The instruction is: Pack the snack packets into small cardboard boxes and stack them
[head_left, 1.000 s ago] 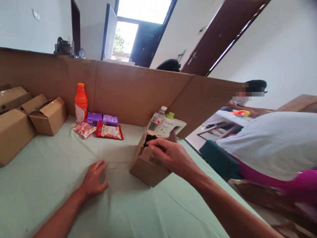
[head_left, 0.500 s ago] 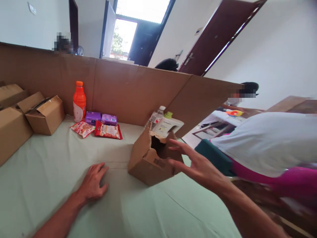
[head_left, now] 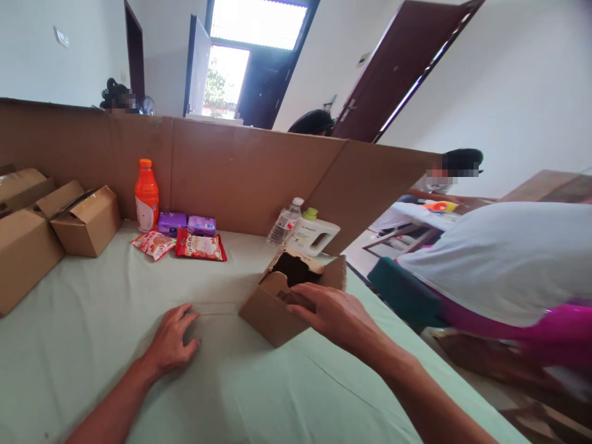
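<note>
A small open cardboard box (head_left: 268, 311) stands tilted on the pale green tablecloth (head_left: 92, 345), its flaps up and its dark inside showing. My right hand (head_left: 330, 314) lies on the box's near flap with the fingers laid over the edge. To the left of the box, my left hand (head_left: 172, 339) rests flat on the cloth with its fingers spread, holding nothing. Behind the box stand a clear water bottle (head_left: 284, 223) and a white jug with a green cap (head_left: 313, 234).
An orange drink bottle (head_left: 147, 196), two purple packs (head_left: 187, 223) and red snack packets (head_left: 198, 245) lie at the back by a tall cardboard wall (head_left: 240, 176). Cardboard boxes (head_left: 83, 219) stand at the left. A person in white (head_left: 504, 259) sits close on the right; other people are behind.
My right hand lifted off the box with fingers spread, then came back down onto its near flap. The box turned a little and its flaps opened wider. My left hand stayed put.
</note>
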`<act>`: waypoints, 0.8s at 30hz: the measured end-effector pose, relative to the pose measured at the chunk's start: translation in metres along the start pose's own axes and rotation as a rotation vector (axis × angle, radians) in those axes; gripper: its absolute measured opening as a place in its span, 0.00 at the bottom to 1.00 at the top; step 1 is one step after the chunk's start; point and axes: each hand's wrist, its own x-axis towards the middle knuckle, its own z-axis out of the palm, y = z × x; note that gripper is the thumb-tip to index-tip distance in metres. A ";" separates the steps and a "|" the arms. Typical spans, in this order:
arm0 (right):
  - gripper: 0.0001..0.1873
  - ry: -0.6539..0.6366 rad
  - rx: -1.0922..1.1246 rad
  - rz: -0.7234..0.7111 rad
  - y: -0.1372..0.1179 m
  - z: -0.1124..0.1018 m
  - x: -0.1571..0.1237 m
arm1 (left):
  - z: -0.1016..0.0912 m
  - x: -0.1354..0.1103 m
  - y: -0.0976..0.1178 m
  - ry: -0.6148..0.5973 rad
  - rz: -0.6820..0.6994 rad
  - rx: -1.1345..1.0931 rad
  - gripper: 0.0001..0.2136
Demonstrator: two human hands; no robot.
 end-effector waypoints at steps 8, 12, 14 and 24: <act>0.13 -0.034 0.261 0.005 -0.034 -0.016 -0.003 | -0.003 -0.002 -0.003 -0.001 0.019 -0.038 0.27; 0.15 -0.048 0.380 -0.047 -0.062 -0.024 -0.001 | -0.002 -0.003 -0.005 -0.012 0.047 -0.066 0.30; 0.17 -0.062 0.441 -0.080 -0.079 -0.027 0.002 | -0.001 -0.003 -0.007 -0.018 0.060 -0.078 0.31; 0.24 -0.093 0.582 -0.231 -0.092 -0.019 0.002 | 0.004 -0.002 -0.008 0.004 0.066 -0.106 0.29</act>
